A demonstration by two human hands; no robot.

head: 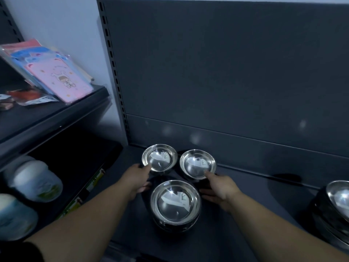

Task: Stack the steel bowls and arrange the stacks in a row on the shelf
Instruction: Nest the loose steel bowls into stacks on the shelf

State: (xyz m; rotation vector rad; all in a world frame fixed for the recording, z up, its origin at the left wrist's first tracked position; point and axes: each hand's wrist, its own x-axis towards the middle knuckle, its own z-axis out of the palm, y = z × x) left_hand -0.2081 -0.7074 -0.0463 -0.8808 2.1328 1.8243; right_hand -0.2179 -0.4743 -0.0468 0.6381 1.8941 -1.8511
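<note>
Three stacks of steel bowls stand close together on the dark shelf [236, 214]. The back left stack [160, 157] and the back right stack [198, 163] sit near the back panel, and the front stack [175, 203] stands nearer to me. My left hand [137, 178] grips the near side of the back left stack, thumb on its rim. My right hand [221, 188] holds the near side of the back right stack, a finger on its rim. A fourth stack of bowls [338, 208] is cut off by the right edge.
The dark back panel [226, 82] rises behind the bowls. To the left, a slotted upright [115, 72] divides off another shelving unit with pink and blue packets [62, 78] above and white lidded jars [35, 182] below.
</note>
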